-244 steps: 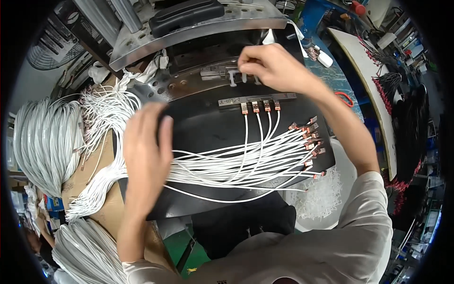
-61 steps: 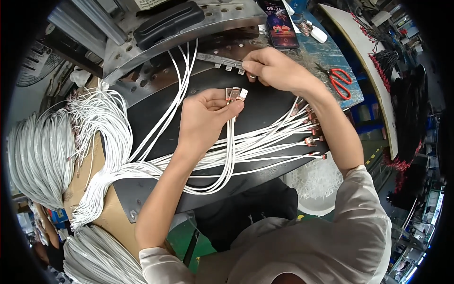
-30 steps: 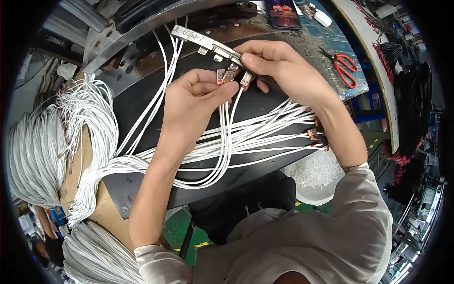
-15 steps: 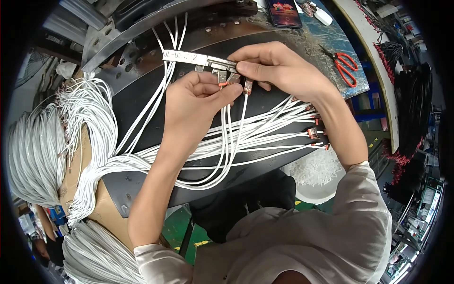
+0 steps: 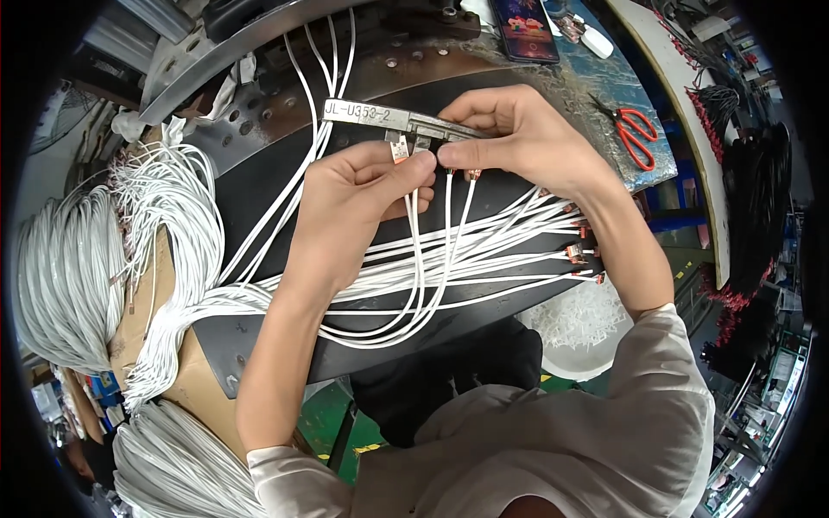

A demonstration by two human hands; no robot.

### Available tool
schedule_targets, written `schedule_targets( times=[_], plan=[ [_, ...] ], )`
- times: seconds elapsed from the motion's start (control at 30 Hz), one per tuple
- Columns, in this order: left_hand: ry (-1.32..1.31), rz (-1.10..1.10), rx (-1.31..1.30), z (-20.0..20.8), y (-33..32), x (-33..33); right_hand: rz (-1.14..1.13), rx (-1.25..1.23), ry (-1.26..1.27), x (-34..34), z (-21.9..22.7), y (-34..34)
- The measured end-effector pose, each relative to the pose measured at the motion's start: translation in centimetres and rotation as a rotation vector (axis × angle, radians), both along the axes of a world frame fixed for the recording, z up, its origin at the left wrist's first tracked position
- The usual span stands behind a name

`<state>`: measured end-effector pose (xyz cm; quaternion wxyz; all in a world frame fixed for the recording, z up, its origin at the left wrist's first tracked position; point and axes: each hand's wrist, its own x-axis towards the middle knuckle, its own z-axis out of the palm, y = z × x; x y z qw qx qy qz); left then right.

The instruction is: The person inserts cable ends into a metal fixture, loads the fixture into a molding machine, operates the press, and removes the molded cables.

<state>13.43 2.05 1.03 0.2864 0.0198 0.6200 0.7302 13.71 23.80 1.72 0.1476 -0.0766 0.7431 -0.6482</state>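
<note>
At 12 o'clock, a bar (image 5: pixel 367 114) of smooth, bright metal. Just below it, plugs (image 5: pixel 399 149) with shiny metal shells. Through the centre, cables (image 5: pixel 484 229) in smooth white plastic-looking jackets, over a matt black work surface (image 5: pixel 242 200). At 1 o'clock, a phone (image 5: pixel 527 33) with a glossy glass-like screen. At 2 o'clock, scissors (image 5: pixel 635 140) with glossy red plastic-looking handles, on a blue bench (image 5: pixel 596 108) with a rough, worn finish. At 4 o'clock, a bowl of translucent plastic-looking pieces (image 5: pixel 574 328). At 8 o'clock, matt brown cardboard (image 5: pixel 207 371). At 6 o'clock, a soft cloth shirt (image 5: pixel 518 440).
</note>
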Motion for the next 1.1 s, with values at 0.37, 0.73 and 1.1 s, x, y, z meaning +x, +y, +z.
schedule_targets(
  times=[0.37, 0.73, 1.1],
  plan=[
    [-0.003, 0.021, 0.017, 0.0, 0.2, 0.5, -0.048, 0.033, 0.022, -0.3, -0.2, 0.3],
    [0.043, 0.072, -0.034, -0.5, 0.4, 0.8, -0.048, 0.067, 0.03, -0.2, -0.1, 0.4],
    [0.147, -0.177, -0.374, 1.8, -1.5, -0.5, 0.096, 0.19, -0.078, -1.8, 1.5, 1.5]
  ],
)
